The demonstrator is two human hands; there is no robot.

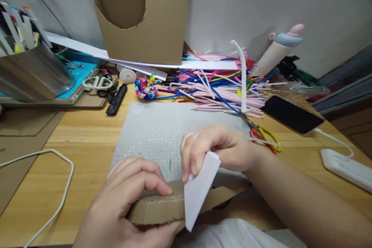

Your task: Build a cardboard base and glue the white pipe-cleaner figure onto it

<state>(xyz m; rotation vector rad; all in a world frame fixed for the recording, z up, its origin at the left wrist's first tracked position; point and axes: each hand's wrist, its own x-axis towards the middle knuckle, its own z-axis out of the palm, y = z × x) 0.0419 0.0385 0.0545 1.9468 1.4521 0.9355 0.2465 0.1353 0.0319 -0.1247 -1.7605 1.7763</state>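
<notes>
My left hand grips a curved piece of brown cardboard, thumb below and fingers on top, near the table's front edge. A strip of the same cardboard runs along its rim and sticks out to the right. In my right hand is a folded strip of white paper, pinched between bent fingers. Its lower end hangs down in front of the cardboard rim; whether it touches the rim I cannot tell. Beneath both hands lies a grey cutting mat.
Pipe cleaners lie heaped at the back. Pliers and a phone are on the right, near a white power strip. A black cutter and scissors sit left. Cardboard with a hole leans on the wall.
</notes>
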